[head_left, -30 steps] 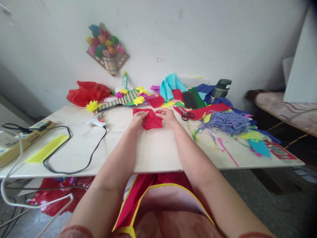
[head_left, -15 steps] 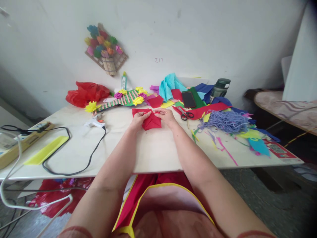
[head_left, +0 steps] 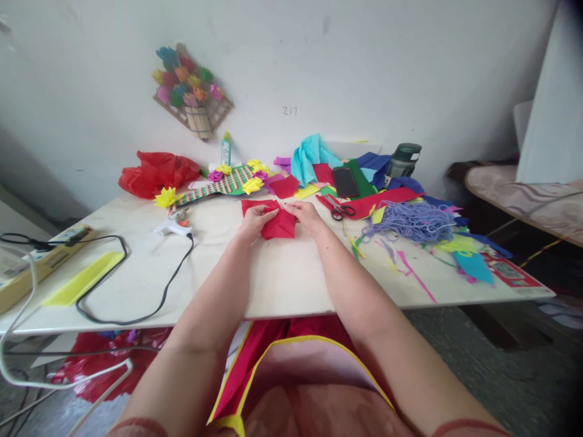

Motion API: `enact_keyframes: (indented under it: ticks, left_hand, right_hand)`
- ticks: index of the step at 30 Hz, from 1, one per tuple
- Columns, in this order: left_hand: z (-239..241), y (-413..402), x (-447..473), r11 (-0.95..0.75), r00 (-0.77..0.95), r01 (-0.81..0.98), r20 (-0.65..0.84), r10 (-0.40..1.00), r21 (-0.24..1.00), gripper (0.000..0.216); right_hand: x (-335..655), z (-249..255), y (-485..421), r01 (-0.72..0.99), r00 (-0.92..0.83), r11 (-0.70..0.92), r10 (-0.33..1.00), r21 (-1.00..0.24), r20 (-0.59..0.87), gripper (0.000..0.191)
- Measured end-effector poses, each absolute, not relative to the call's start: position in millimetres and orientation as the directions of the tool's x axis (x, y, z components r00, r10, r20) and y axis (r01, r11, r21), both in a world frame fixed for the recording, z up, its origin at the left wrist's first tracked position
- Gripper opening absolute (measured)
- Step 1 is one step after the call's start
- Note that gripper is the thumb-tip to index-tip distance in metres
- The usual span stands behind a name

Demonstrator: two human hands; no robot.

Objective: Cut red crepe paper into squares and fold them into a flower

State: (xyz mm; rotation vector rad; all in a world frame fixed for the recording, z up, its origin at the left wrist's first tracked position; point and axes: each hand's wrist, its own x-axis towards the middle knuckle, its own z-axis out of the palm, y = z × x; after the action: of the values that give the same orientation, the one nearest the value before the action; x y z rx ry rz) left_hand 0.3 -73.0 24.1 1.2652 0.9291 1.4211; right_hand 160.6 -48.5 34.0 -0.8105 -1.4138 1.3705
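Red crepe paper [head_left: 279, 227], creased and partly folded, is held just over the middle of the table [head_left: 291, 279]. My left hand [head_left: 255, 221] pinches it from the left, thumb lying on top. From the right, my right hand [head_left: 304, 215] closes thumb and fingertips on its upper right part. Scissors [head_left: 339, 210] with dark handles lie a little to the right of my right hand. Behind the paper rests a green and pink striped craft piece [head_left: 218, 187] with yellow and purple paper flowers.
A white glue gun [head_left: 174, 227] with a black cord, a yellow strip [head_left: 84, 278] and a power strip [head_left: 50, 255] lie left. On the right are purple yarn [head_left: 412, 222], a phone [head_left: 345, 182], paper scraps and a dark bottle [head_left: 404, 160]. A red bag [head_left: 157, 173] sits at the back left.
My right fingers have shifted slightly on the red paper's upper edge, and the left fingers a little too. The whole view has moved slightly; the other things stay put.
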Motion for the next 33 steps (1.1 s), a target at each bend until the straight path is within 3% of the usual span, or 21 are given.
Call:
enact_keyframes:
  ticks: [5,13,25,33]
  left_hand:
    - [26.7,-75.1,1.2,-0.222,0.027,-0.135,0.227,0.973,0.966,0.037]
    - [26.4,-76.0,1.5,-0.204,0.026,-0.157,0.21,0.977,0.966,0.034]
    - [27.5,-75.8,0.1,-0.17,0.006,-0.205,0.175,0.985,0.964,0.032]
    - [30.8,-77.0,2.2,-0.23,-0.051,-0.161,0.225,0.973,0.96,0.036]
  right_hand:
    - [161.2,30.6,-46.1,-0.136,-0.326,0.116,0.933,-0.984,0.155,0.037]
    - [157.0,29.9,-46.9,-0.118,-0.271,0.184,0.939,-0.976,0.21,0.03]
    - [154.9,37.8,-54.3,-0.057,-0.257,0.142,0.954,-0.988,0.152,0.03]
    - [159.8,38.6,-52.6,-0.156,-0.272,0.087,0.954,-0.984,0.128,0.044]
